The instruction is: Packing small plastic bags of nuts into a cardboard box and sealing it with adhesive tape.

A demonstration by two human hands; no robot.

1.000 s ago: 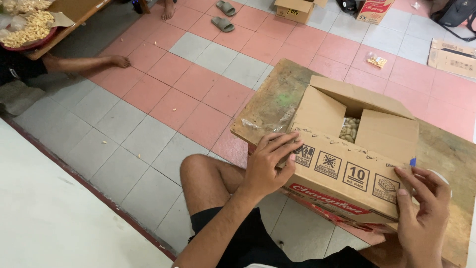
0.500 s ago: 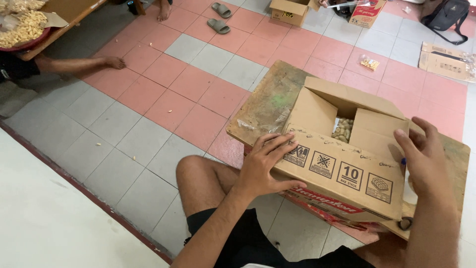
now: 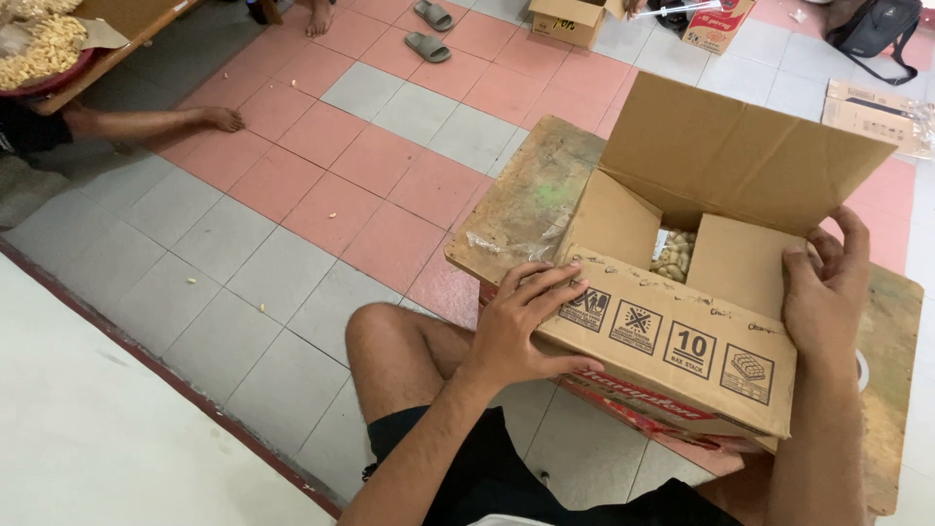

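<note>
A brown cardboard box (image 3: 672, 341) stands on a low worn wooden board (image 3: 534, 200) in front of me, its near flap folded outward. My left hand (image 3: 521, 326) lies flat on the box's near left corner. My right hand (image 3: 826, 292) grips the box's right edge by the far flap (image 3: 726, 156), which stands raised upright. Pale nuts (image 3: 674, 255) show through the gap between the inner flaps. My bare knee (image 3: 390, 341) is under my left arm.
Pink and grey floor tiles spread to the left. Another person's arm (image 3: 156, 124) rests on the floor at far left near a tray of nuts (image 3: 39, 54). A pair of sandals (image 3: 427, 29), small boxes (image 3: 570, 18) and flat cardboard (image 3: 872, 112) lie at the back.
My right hand moved from the box's near right corner up to its right edge. The far flap, lying back before, now stands raised. My left hand stayed put.
</note>
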